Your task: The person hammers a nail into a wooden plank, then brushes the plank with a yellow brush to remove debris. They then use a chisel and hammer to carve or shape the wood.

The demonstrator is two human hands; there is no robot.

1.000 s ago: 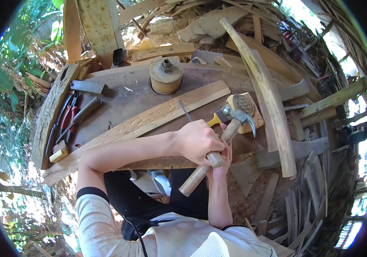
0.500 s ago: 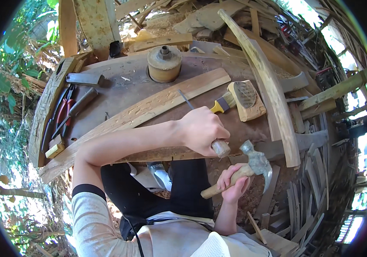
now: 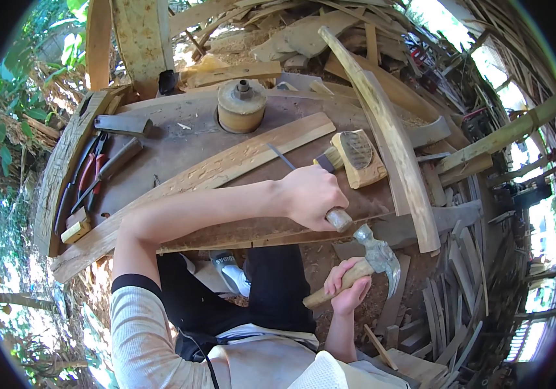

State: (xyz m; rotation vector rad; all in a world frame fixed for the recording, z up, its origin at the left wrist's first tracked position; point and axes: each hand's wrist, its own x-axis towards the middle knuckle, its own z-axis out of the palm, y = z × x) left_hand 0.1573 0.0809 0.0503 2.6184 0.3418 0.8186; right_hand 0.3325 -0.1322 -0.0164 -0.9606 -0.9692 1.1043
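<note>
My left hand (image 3: 312, 196) is wrapped around a chisel with a wooden handle (image 3: 338, 219), whose butt end sticks out toward me. The narrow metal chisel blade (image 3: 280, 155) shows beyond my knuckles, over a long wooden board (image 3: 226, 159) with rows of shallow cut marks. My right hand (image 3: 348, 285) grips a claw hammer (image 3: 378, 254) by its wooden handle. Its striking face is close to the chisel's butt but apart from it. Just past my left hand lie a brush (image 3: 331, 159), partly covered by the hand, and a pale wooden block (image 3: 358, 159) with a dark oval top.
A round lidded container (image 3: 241, 107) sits in the bench (image 3: 181, 139). Red-handled pliers (image 3: 90, 170), a flat metal tool (image 3: 122, 124) and a small wood block (image 3: 76, 225) lie at the left. A long peeled pole (image 3: 388, 139) crosses the right side. Wood offcuts (image 3: 443, 311) pile beyond.
The hammer head has come nearer the chisel's butt end. My left hand has shifted slightly right over the bench, covering more of the brush. The whole view has slid a little.
</note>
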